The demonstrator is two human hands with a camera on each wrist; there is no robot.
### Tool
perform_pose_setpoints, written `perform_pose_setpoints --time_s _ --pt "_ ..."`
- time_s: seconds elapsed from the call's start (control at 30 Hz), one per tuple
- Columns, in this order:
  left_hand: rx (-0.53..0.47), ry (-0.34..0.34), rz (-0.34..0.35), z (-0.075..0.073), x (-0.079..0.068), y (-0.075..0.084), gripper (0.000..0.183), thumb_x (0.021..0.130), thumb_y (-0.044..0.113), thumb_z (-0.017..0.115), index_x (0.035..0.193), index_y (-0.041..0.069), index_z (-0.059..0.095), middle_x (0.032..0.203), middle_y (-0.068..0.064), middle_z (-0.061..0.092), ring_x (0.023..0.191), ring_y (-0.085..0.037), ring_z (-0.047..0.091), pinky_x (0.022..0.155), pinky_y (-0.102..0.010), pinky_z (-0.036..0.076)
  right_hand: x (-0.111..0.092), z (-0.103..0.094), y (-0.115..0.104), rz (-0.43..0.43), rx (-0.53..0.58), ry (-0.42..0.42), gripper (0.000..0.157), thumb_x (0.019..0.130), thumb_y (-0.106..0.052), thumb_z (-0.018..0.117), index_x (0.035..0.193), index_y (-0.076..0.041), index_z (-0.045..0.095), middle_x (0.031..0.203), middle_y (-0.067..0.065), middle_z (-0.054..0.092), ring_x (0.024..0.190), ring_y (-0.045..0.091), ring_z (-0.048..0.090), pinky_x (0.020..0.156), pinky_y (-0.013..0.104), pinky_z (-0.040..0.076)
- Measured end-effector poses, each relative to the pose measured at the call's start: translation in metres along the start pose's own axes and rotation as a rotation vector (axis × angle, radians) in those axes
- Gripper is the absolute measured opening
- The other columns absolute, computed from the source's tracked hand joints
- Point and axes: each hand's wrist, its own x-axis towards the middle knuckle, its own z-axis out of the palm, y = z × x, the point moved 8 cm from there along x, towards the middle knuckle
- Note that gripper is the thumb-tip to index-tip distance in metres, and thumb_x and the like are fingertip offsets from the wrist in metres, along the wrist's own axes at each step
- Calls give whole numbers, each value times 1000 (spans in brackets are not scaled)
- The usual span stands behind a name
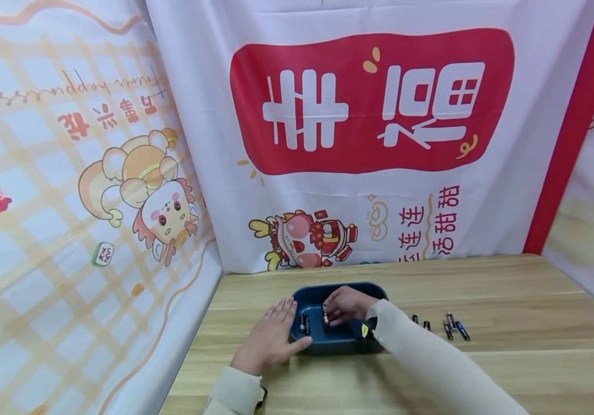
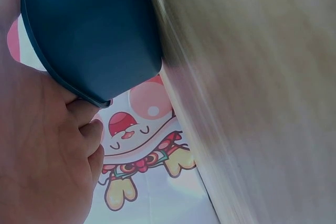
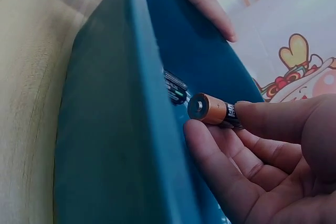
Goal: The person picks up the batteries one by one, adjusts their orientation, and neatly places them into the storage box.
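A dark blue plastic bin (image 1: 328, 347) stands on the wooden table. My right hand (image 1: 347, 305) reaches inside it, pinching a copper-and-black battery (image 3: 207, 109) between thumb and fingers, its button end facing the camera in the right wrist view. Dark batteries (image 1: 304, 324) lie at the left end of the bin's floor, and one black battery (image 3: 176, 87) shows behind the held one. My left hand (image 1: 269, 334) rests against the bin's left end, fingers extended along the rim and thumb at the near corner. In the left wrist view, its fingertips meet the rim.
Right of the bin, several loose batteries (image 1: 454, 327) lie on the table (image 1: 525, 311), with two dark ones (image 1: 421, 323) nearer the bin, partly behind my right sleeve (image 1: 426, 351). Printed cloths (image 1: 369, 225) hang along the table's back and left sides.
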Motion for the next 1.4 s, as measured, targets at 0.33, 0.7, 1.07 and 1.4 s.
perform_pose_setpoints --time_s 0.33,0.7,1.07,1.4 --pt "-3 -8 -6 1 -1 -3 96 90 76 31 156 8 18 161 -5 14 147 -23 10 117 -44 13 8 15 3 21 -11 27 16 93 1 60 106 9 64 88 19 68 75 24 68 71 40 59" --pt "1 18 19 -3 1 0 94 91 74 33 156 7 19 161 -7 14 147 -24 11 117 -43 13 14 24 -1 20 -54 51 16 94 0 59 105 9 66 88 18 66 77 26 67 73 42 59" --pt "2 22 17 -4 1 1 94 91 74 33 155 7 21 161 -7 15 147 -23 11 117 -43 13 13 32 -3 37 -135 60 15 92 2 59 101 8 68 89 19 66 79 29 68 72 41 59" --pt "-7 15 13 -3 0 2 94 91 75 33 155 7 21 161 -7 16 147 -25 12 117 -45 15 26 33 3 37 -244 102 8 89 0 63 88 4 71 79 14 67 71 26 68 67 38 59"
